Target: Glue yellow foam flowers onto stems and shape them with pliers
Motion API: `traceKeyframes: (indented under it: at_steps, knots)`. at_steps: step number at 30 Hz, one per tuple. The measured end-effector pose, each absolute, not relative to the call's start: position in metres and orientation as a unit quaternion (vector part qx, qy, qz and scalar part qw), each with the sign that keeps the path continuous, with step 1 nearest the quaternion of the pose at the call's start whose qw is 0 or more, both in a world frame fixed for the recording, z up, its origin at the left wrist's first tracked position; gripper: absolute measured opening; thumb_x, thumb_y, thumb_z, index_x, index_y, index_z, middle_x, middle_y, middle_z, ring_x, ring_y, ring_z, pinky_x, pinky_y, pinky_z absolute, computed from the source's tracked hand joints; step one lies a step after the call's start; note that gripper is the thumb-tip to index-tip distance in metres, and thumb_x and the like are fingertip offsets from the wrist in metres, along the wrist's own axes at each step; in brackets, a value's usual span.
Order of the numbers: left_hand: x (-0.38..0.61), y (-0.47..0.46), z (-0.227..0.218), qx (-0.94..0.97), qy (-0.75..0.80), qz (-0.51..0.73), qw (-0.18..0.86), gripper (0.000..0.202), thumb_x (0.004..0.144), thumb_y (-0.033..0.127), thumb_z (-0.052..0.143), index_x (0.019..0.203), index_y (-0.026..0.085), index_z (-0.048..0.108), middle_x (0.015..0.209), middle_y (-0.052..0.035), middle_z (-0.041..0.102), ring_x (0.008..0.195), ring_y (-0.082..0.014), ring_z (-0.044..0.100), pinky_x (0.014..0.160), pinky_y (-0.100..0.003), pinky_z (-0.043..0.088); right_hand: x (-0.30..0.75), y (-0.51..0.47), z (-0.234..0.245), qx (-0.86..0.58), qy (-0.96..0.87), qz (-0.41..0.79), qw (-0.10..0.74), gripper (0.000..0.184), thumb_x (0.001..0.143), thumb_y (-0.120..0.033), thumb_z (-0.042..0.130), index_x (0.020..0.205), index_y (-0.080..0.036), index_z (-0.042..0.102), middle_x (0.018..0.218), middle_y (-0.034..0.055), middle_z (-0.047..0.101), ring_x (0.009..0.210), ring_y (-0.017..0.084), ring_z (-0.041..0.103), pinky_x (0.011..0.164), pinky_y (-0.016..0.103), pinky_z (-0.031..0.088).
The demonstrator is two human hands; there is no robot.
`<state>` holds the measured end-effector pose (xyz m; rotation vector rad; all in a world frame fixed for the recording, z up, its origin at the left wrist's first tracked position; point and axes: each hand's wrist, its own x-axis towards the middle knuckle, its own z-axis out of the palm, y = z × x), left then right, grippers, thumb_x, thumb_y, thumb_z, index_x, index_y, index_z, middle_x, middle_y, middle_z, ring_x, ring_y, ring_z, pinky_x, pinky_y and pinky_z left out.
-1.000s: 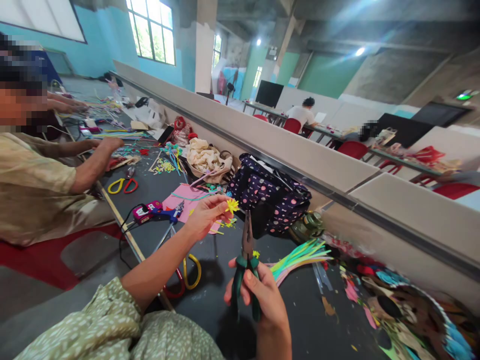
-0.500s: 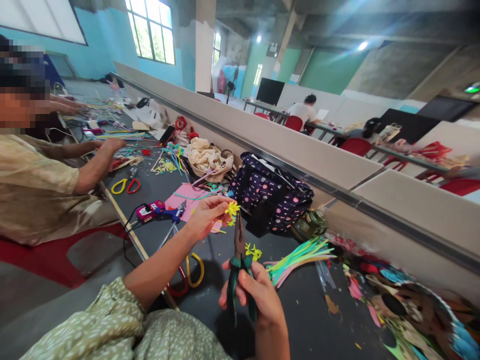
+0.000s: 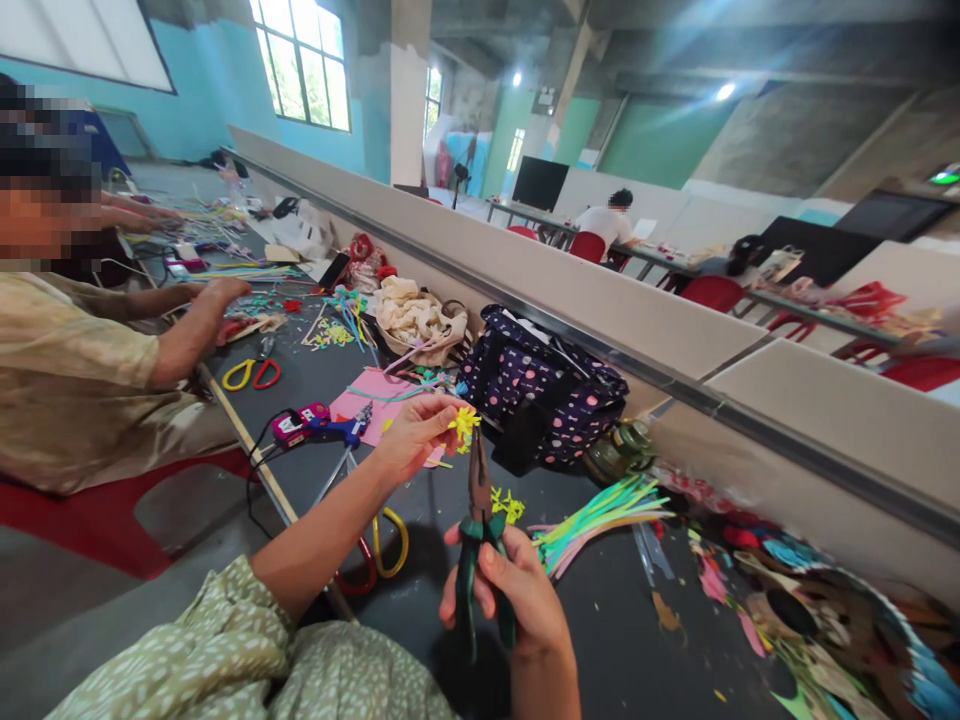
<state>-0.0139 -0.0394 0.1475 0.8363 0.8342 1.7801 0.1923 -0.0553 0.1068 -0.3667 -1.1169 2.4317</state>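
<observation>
Between the thumb and fingertips of my left hand (image 3: 420, 432) is a small yellow flower (image 3: 464, 424) with narrow petals. My right hand (image 3: 517, 590) is wrapped round the dark green handles of a pair of long-nose pliers (image 3: 480, 500), jaws pointing up. The plier tips are at the flower's right edge; whether they grip a petal I cannot tell. Behind the pliers, more yellow pieces (image 3: 508, 505) lie on the dark table (image 3: 600, 640). To their right is a bundle of green, yellow and pink stems (image 3: 592, 525).
Scissors with red and yellow handles (image 3: 391, 543) lie below my left forearm. A blue glue gun (image 3: 345, 428) rests by pink paper (image 3: 375, 385). A patterned bag (image 3: 555, 385) stands against the low partition (image 3: 465, 250). A co-worker (image 3: 67, 370) sits at left; scraps (image 3: 810, 600) lie at right.
Almost nothing differs. The pliers and my right hand have shifted very slightly, and the flower stays pinched in my left hand. The co-worker's forearm moved a little.
</observation>
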Motion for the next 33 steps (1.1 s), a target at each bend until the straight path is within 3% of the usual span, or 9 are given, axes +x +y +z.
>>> traceKeyframes:
  at_steps: [15, 20, 33]
  knots:
    - [-0.0114, -0.0395, 0.1497, 0.319, 0.336, 0.746, 0.479, 0.027, 0.066, 0.034, 0.082, 0.081, 0.013, 0.074, 0.069, -0.0044, 0.067, 0.054, -0.0109, 0.060, 0.049, -0.022, 0.048, 0.1923, -0.0534, 0.1051, -0.163, -0.460, 0.842, 0.228, 0.039, 0.086, -0.042, 0.067, 0.108, -0.009, 0.065, 0.044, -0.0074, 0.044, 0.055, 0.021, 0.068, 0.051, 0.025, 0.047]
    - [-0.0099, -0.0396, 0.1494, 0.314, 0.323, 0.754, 0.478, 0.023, 0.067, 0.031, 0.082, 0.081, 0.014, 0.075, 0.069, -0.0037, 0.068, 0.056, -0.0111, 0.061, 0.050, -0.022, 0.049, 0.1922, -0.0525, 0.1077, -0.182, -0.494, 0.819, 0.229, 0.040, 0.086, -0.044, 0.066, 0.109, -0.010, 0.064, 0.045, -0.0067, 0.045, 0.053, 0.017, 0.065, 0.051, 0.022, 0.041]
    - [-0.0085, -0.0397, 0.1495, 0.303, 0.336, 0.757, 0.472, 0.024, 0.066, 0.030, 0.083, 0.081, 0.013, 0.075, 0.069, -0.0049, 0.068, 0.058, -0.0123, 0.061, 0.052, -0.024, 0.051, 0.1936, -0.0508, 0.1110, -0.229, -0.573, 0.749, 0.241, 0.047, 0.085, -0.051, 0.065, 0.110, -0.012, 0.062, 0.050, -0.0044, 0.051, 0.048, 0.010, 0.050, 0.051, 0.021, 0.039]
